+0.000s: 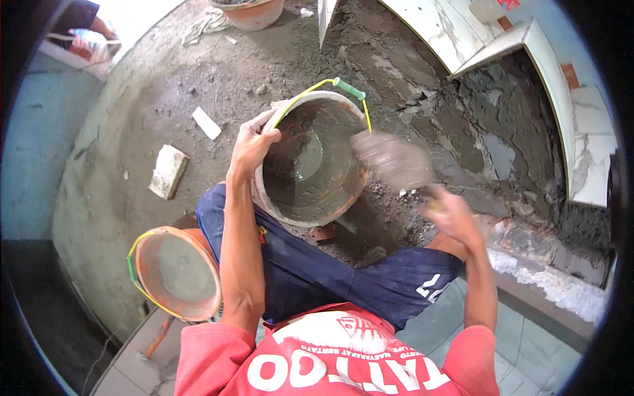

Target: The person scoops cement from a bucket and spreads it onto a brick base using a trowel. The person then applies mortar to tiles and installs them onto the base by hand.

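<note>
My left hand (pixel 253 145) grips the rim of a bucket (pixel 284 195) with a yellow wire handle and green grip, held tilted between my legs with watery grey residue inside. My right hand (pixel 449 214) is wrapped round the handle of a trowel (pixel 393 158), whose mortar-coated blade is blurred at the bucket's right side. Beyond the trowel lies a rough bed of wet grey mortar (pixel 475 119). Small rubble sits below the blade.
An orange bucket (pixel 214 277) stands at my left, near a hammer (pixel 155 340). A pale block (pixel 168 171) and white scrap (pixel 206 123) lie on the dusty floor. Marbled tiles (pixel 588 145) edge the right, a basin (pixel 247 16) sits behind, and another person's hand (pixel 102 26) shows top left.
</note>
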Demonstrator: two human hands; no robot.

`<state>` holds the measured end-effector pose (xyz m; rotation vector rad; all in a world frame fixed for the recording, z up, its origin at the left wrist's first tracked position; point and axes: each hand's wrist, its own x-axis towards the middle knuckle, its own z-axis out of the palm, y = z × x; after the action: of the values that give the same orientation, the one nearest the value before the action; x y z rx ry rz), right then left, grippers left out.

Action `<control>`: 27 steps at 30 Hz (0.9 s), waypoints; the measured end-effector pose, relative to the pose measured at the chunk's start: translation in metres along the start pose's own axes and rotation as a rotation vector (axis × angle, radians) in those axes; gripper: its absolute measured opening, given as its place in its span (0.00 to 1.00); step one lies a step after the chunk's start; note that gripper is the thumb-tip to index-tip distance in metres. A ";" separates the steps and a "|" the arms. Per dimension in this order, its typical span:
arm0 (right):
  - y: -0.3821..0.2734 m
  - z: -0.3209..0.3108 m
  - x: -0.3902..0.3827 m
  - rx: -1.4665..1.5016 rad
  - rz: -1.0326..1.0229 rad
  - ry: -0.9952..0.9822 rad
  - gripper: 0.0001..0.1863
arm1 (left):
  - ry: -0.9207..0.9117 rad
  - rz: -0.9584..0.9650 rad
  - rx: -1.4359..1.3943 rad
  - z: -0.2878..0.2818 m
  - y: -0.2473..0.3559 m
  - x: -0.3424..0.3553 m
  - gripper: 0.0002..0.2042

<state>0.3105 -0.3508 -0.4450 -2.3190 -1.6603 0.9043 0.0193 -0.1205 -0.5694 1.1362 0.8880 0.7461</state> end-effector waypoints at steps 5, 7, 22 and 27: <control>-0.027 0.119 0.099 -0.437 -0.167 0.013 0.14 | -0.053 0.033 0.144 0.003 0.007 0.008 0.24; -0.037 0.146 0.136 -0.332 -0.015 0.036 0.17 | -0.079 0.026 0.166 0.011 0.008 0.009 0.24; -0.086 0.164 0.121 0.255 0.086 -0.389 0.18 | -0.053 0.030 0.282 0.021 0.022 -0.010 0.23; -0.067 0.190 0.112 -0.151 -0.076 -0.320 0.13 | -0.100 0.121 0.397 0.014 0.016 -0.005 0.23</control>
<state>0.1749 -0.2663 -0.6106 -2.2790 -1.9893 1.2268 0.0283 -0.1266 -0.5509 1.5766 0.9121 0.6186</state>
